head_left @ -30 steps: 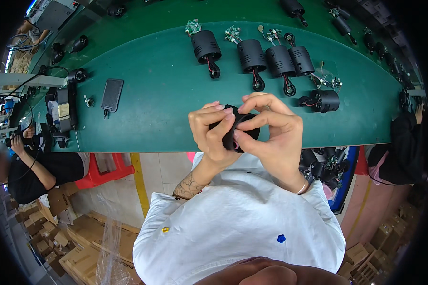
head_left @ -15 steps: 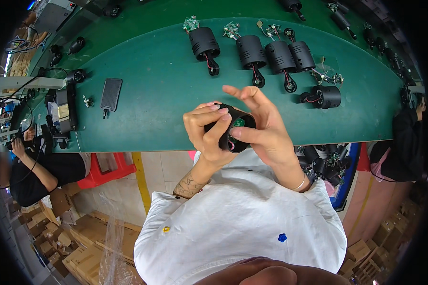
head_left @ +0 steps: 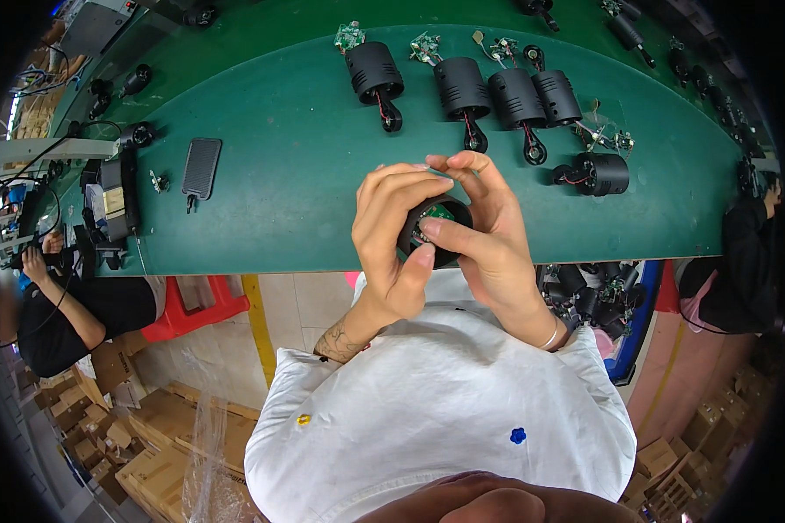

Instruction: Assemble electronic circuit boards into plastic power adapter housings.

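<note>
Both hands hold one black cylindrical housing (head_left: pixel 452 254) above the near edge of the green table. Its open end faces me, and a green circuit board (head_left: pixel 440 212) shows inside. My left hand (head_left: pixel 391 235) wraps round the housing's left side, fingers over the top and thumb at the rim. My right hand (head_left: pixel 497 240) grips the right side, with its thumb reaching into the opening against the board. The right fingertips meet the left ones above the housing. The far side of the housing is hidden by the fingers.
Several similar black housings (head_left: pixel 462 87) with wired loops and boards lie across the table (head_left: pixel 279 174). At left are a dark flat rectangular piece (head_left: pixel 202 168) and a small board (head_left: pixel 159 181). A blue-edged bin (head_left: pixel 644 305) of black parts stands at right. Seated people work at both sides.
The housing has turned so its opening faces me more squarely. My left fingers have shifted up over its top, and my right fingers have curled in toward them.
</note>
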A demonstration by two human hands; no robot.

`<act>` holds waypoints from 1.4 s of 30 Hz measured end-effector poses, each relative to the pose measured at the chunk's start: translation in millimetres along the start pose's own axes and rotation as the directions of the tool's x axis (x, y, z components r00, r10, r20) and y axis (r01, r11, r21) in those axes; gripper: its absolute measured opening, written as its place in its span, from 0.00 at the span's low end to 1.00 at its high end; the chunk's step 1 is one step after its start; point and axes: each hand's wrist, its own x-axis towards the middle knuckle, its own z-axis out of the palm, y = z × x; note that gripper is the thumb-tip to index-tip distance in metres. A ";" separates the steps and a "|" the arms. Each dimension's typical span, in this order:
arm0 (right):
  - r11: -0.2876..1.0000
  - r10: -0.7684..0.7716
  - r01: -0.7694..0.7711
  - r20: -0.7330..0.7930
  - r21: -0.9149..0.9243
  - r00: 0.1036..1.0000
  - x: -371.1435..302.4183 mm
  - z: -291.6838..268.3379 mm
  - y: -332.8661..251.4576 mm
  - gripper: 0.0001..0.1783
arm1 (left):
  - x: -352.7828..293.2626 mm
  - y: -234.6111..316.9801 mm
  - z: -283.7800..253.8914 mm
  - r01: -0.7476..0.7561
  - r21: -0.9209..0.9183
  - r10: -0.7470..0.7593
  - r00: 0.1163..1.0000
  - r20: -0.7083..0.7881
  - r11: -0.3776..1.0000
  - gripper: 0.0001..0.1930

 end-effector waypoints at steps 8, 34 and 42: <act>0.995 0.076 -0.072 -0.059 0.068 0.995 -3.5 4.1 -0.6 0.29 | -1.2 1.7 8.5 0.000 0.080 0.010 0.993 -0.116 0.997 0.22; 0.973 -0.011 0.057 0.202 -0.224 0.979 3.0 -9.1 -4.6 0.31 | 2.5 6.2 -11.5 0.195 -0.243 -0.215 0.975 -0.059 0.950 0.30; 0.823 -0.063 0.231 0.321 -0.519 0.945 8.3 -10.2 -18.5 0.30 | 2.2 3.1 0.4 0.204 -0.286 -0.253 0.956 -0.146 0.936 0.39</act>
